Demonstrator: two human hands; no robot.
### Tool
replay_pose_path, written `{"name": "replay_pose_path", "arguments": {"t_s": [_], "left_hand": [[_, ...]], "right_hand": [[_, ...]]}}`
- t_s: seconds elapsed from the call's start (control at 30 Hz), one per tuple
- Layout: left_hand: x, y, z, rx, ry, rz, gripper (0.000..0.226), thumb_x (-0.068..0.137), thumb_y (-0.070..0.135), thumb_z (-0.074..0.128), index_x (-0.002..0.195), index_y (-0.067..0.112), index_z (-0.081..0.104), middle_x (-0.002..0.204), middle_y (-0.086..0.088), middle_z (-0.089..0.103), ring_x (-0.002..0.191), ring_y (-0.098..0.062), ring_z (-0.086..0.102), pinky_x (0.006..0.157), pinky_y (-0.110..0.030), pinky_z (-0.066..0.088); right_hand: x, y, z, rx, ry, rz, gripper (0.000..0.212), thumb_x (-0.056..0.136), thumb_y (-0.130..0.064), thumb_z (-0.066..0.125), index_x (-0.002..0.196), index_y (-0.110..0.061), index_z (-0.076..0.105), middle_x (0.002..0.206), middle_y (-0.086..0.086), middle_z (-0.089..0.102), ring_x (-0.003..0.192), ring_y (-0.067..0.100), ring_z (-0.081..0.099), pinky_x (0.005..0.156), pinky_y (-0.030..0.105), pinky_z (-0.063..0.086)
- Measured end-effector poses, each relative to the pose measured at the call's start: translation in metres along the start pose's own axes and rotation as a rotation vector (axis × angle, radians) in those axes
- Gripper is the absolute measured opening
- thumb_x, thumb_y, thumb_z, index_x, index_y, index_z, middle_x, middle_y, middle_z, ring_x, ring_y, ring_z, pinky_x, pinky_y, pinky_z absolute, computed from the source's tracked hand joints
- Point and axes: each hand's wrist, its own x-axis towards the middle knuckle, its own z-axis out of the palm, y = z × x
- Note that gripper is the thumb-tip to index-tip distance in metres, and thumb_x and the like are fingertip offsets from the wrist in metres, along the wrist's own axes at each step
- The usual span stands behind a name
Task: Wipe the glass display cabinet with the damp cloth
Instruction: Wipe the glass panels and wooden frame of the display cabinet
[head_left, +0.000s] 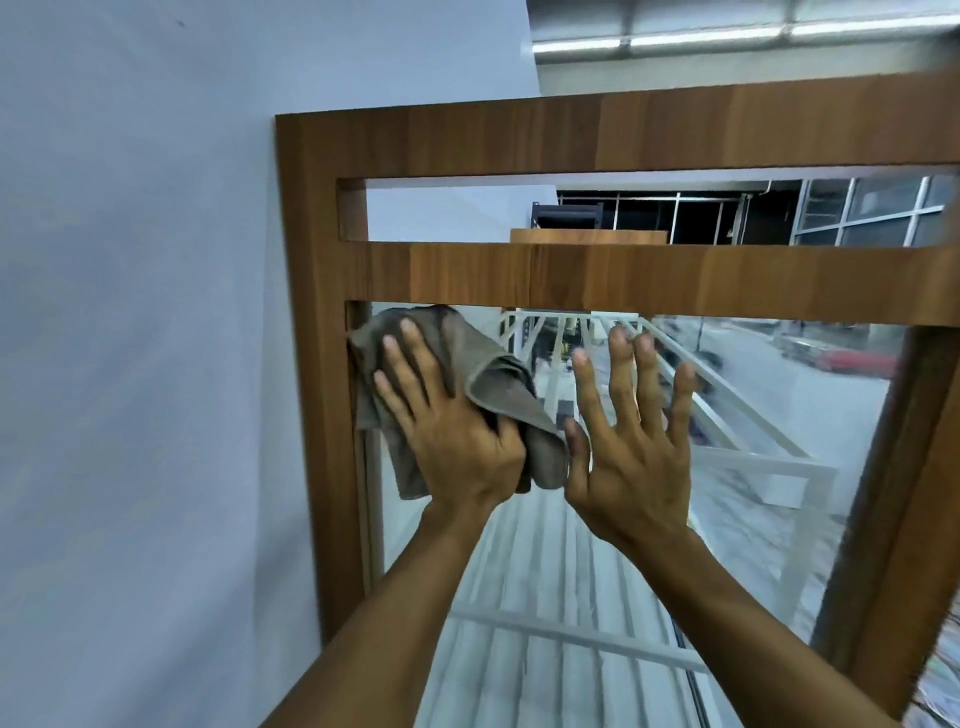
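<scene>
- Cloth (493, 384): middle hidden under left hand (452, 421), whose thumb is lost in a fold.
- Cabinet frame (571, 275): rails and right post cut by the right edge.
- Left forearm (395, 623), right forearm (743, 623): cut at the bottom edge.
- Glass (519, 561): reflected street and vehicles (852, 359) blurred.

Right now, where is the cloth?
Head view, left of centre: the cloth sits under the left hand at the upper-left corner of the glass pane, beside the wooden frame.
</scene>
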Motion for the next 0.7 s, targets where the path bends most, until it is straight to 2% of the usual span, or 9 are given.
{"name": "replay_pose_path", "arguments": {"t_s": [0.13,0.2,0.3,0.37,0.47,0.5,0.57,0.63,0.7], "left_hand": [[-0.016,-0.034,-0.003,0.067,-0.12,0.319,0.078,0.101,0.056,0.04,0.165,0.02,0.014,0.173,-0.017,0.008,0.161,-0.038,0.002,0.127,-0.063,0.005],[-0.01,-0.039,-0.004,0.077,-0.102,0.277,0.08,0.1,0.054,0.043,0.165,0.02,0.013,0.173,-0.017,0.008,0.161,-0.038,0.002,0.127,-0.063,0.006],[-0.002,0.007,0.003,0.054,-0.032,0.052,0.086,0.094,0.043,0.046,0.166,0.015,0.006,0.173,-0.021,0.007,0.16,-0.043,0.001,0.126,-0.066,0.005],[-0.012,0.028,0.008,0.042,-0.08,0.171,0.083,0.097,0.046,0.044,0.166,0.017,0.008,0.173,-0.019,0.004,0.16,-0.042,-0.001,0.126,-0.066,0.004],[-0.023,0.003,0.008,0.023,-0.135,0.395,0.074,0.101,0.056,0.042,0.164,0.025,0.019,0.172,-0.013,0.009,0.161,-0.035,0.002,0.128,-0.063,0.004],[-0.018,-0.007,0.008,0.034,-0.103,0.356,0.073,0.101,0.058,0.041,0.164,0.024,0.023,0.172,-0.014,0.012,0.161,-0.034,0.005,0.128,-0.061,0.004],[-0.003,-0.01,0.007,0.055,0.0,0.098,0.074,0.101,0.054,0.042,0.164,0.017,0.027,0.172,-0.019,0.015,0.16,-0.039,0.008,0.127,-0.064,0.008],[0.001,0.009,0.005,0.031,0.035,-0.069,0.08,0.098,0.045,0.044,0.166,0.013,0.016,0.172,-0.021,0.013,0.16,-0.043,0.006,0.126,-0.066,0.008],[-0.012,0.024,0.007,0.021,-0.032,0.081,0.086,0.097,0.047,0.045,0.167,0.016,0.005,0.173,-0.02,0.008,0.16,-0.043,0.002,0.127,-0.065,0.004]], "right_hand": [[-0.005,0.026,-0.01,-0.022,-0.035,-0.037,0.067,0.103,-0.042,0.049,0.163,-0.023,0.028,0.172,0.016,0.017,0.16,0.036,0.013,0.126,0.066,0.002],[-0.007,0.035,-0.013,-0.07,-0.041,-0.04,0.067,0.104,-0.046,0.046,0.164,-0.025,0.025,0.172,0.016,0.017,0.159,0.039,0.013,0.124,0.068,0.002],[-0.008,0.031,-0.011,-0.065,-0.04,-0.025,0.067,0.105,-0.047,0.039,0.165,-0.025,0.021,0.172,0.017,0.016,0.159,0.04,0.011,0.124,0.069,0.002],[-0.007,0.03,-0.01,-0.053,-0.031,-0.035,0.07,0.104,-0.052,0.036,0.165,-0.024,0.021,0.172,0.018,0.017,0.159,0.041,0.013,0.125,0.069,0.001],[-0.009,0.034,-0.012,-0.028,-0.028,-0.045,0.068,0.104,-0.052,0.036,0.164,-0.022,0.026,0.171,0.018,0.02,0.158,0.042,0.015,0.124,0.069,0.002],[-0.009,0.034,-0.013,-0.025,-0.024,-0.044,0.065,0.104,-0.048,0.039,0.163,-0.021,0.029,0.17,0.018,0.021,0.158,0.042,0.015,0.124,0.069,0.004],[-0.008,0.031,-0.014,-0.028,-0.037,-0.027,0.064,0.104,-0.043,0.044,0.163,-0.022,0.029,0.171,0.018,0.019,0.159,0.041,0.015,0.125,0.069,0.004],[-0.007,0.029,-0.013,-0.037,-0.038,-0.018,0.067,0.103,-0.043,0.049,0.163,-0.022,0.028,0.171,0.017,0.019,0.159,0.041,0.015,0.125,0.068,0.004],[-0.008,0.031,-0.011,-0.048,-0.03,-0.028,0.076,0.098,-0.045,0.06,0.163,-0.021,0.029,0.171,0.017,0.018,0.159,0.041,0.014,0.125,0.067,0.003]]}}
